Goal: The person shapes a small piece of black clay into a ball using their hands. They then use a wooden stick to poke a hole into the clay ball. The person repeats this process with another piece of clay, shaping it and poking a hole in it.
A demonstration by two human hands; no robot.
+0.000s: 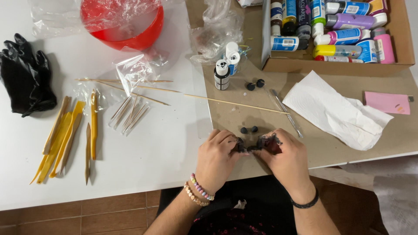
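Note:
My left hand (217, 157) and my right hand (285, 156) meet at the near edge of the brown cardboard sheet (244, 111), both pinching a small lump of black clay (252, 147) between the fingertips. The fingertips of my right hand are smeared black. Two small black clay balls (249, 129) lie just beyond my hands. Another pair of black balls (255, 84) sits farther back, near two small paint bottles (225, 65).
Yellow and wooden modelling tools (65, 137), toothpicks (130, 114) and long skewers (226, 101) lie on the white table. Black gloves (26, 78) at far left. A red bowl in plastic (126, 21), a box of paint bottles (335, 32), a paper towel (335, 111), a metal tool (285, 111), a pink note (387, 103).

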